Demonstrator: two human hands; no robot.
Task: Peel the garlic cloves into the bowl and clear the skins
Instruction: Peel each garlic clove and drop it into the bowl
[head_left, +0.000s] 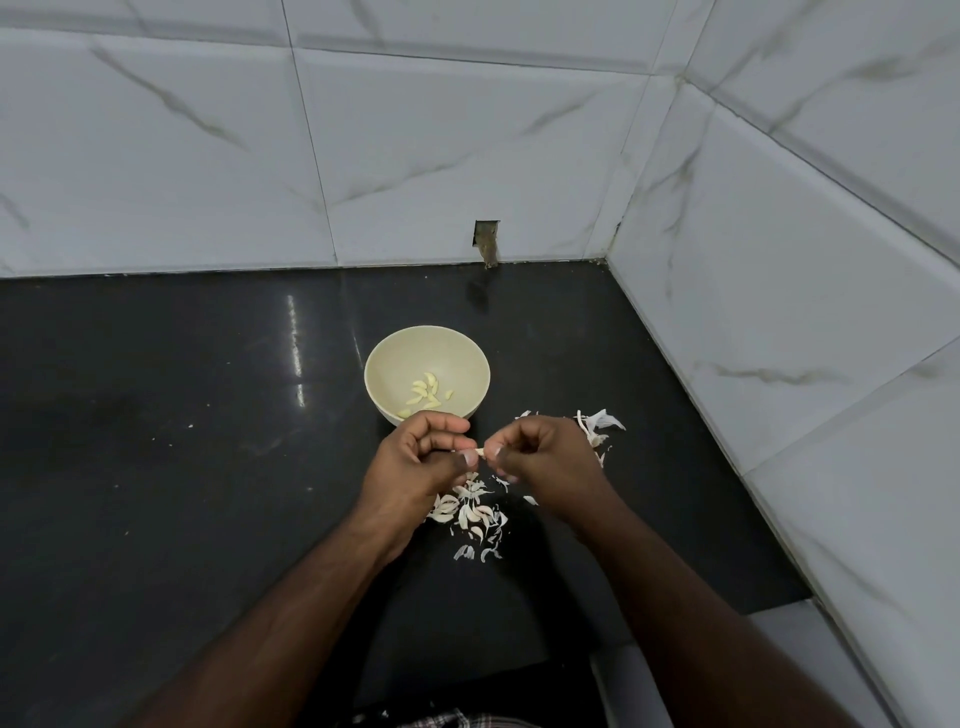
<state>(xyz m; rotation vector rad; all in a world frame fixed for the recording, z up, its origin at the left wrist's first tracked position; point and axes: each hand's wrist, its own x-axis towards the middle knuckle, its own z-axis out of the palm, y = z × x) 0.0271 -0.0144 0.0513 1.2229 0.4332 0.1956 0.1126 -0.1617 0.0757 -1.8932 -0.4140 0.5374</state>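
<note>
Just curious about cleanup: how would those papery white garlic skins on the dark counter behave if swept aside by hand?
The papery white garlic skins look thin and curled, so probably very light and floppy. Scattered loose on the glossy black counter, they'd likely slide easily, perhaps flutter or cling to fingers.

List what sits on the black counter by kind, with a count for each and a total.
Bowl: 1
Peeled cloves in the bowl: about 9
Heaps of loose skins: 2 (second)
Clove held by both hands: 1
Total: about 13
</note>
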